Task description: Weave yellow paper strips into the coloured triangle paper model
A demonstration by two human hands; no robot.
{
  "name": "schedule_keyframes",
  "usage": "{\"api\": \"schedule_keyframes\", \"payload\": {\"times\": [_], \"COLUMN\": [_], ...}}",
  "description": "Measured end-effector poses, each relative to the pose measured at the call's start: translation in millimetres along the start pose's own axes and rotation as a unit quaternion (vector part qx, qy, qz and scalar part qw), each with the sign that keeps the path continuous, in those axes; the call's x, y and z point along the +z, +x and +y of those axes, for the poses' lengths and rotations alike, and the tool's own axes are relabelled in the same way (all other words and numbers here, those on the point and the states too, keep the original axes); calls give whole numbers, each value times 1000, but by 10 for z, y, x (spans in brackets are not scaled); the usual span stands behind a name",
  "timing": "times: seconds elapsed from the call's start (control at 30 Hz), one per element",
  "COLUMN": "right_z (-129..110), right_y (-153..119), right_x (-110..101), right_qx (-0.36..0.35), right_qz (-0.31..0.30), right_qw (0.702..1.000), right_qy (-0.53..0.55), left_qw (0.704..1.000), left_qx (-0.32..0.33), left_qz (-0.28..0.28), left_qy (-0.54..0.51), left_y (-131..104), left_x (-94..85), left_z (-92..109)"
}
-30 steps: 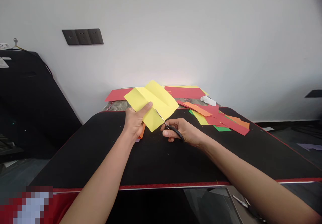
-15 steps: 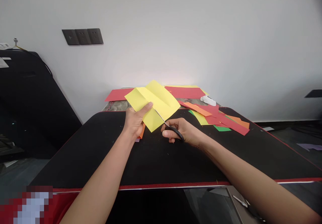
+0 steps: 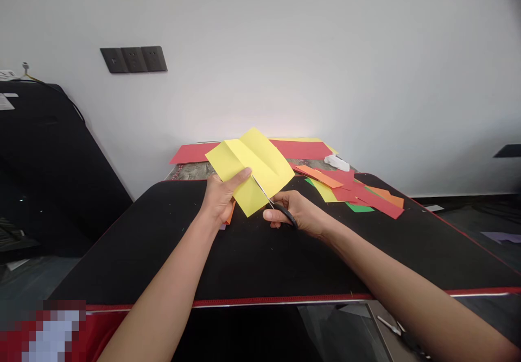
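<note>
A creased sheet of yellow paper [image 3: 264, 161] is held up above the black mat, tilted, by my left hand [image 3: 222, 196]. The left thumb presses on its face, and the other fingers are behind it. My right hand [image 3: 291, 210] grips black-handled scissors [image 3: 284, 214], whose blades lie along the lower part of the sheet, pointing up and left toward the left thumb. Just below the left hand, a folded orange piece of paper [image 3: 230, 215] shows in part on the mat.
Red, orange, yellow and green paper strips [image 3: 358, 191] lie overlapped on the mat's right side. Long red strips [image 3: 193, 153] lie along the back by the wall. A crumpled white item [image 3: 337, 162] is near them. The black mat [image 3: 260, 270] has a red stitched edge.
The yellow sheet has shifted slightly right, with my left hand following. My right hand and the scissors have barely moved; more of the blades shows against the paper.
</note>
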State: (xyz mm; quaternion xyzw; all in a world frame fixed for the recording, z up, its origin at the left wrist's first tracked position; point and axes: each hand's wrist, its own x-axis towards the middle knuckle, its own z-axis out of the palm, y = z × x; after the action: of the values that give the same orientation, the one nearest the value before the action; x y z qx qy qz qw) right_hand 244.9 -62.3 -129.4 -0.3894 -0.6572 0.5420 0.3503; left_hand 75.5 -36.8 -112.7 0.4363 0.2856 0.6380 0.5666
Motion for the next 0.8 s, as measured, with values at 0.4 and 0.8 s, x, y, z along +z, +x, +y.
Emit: {"api": "schedule_keyframes", "payload": {"times": [0.4,0.8], "right_z": [106,65], "right_y": [34,3], "right_x": [-36,-36], "right_qx": [-12,-2], "right_qz": [-8,-13], "right_qw": [1000,1000], "right_qy": [4,-2], "left_qw": [1000,1000], "left_qx": [-1,-3], "left_qz": [-9,25], "left_qy": [-5,-8], "left_y": [15,36], "left_x": [-25,-55], "left_z": [-25,34]}}
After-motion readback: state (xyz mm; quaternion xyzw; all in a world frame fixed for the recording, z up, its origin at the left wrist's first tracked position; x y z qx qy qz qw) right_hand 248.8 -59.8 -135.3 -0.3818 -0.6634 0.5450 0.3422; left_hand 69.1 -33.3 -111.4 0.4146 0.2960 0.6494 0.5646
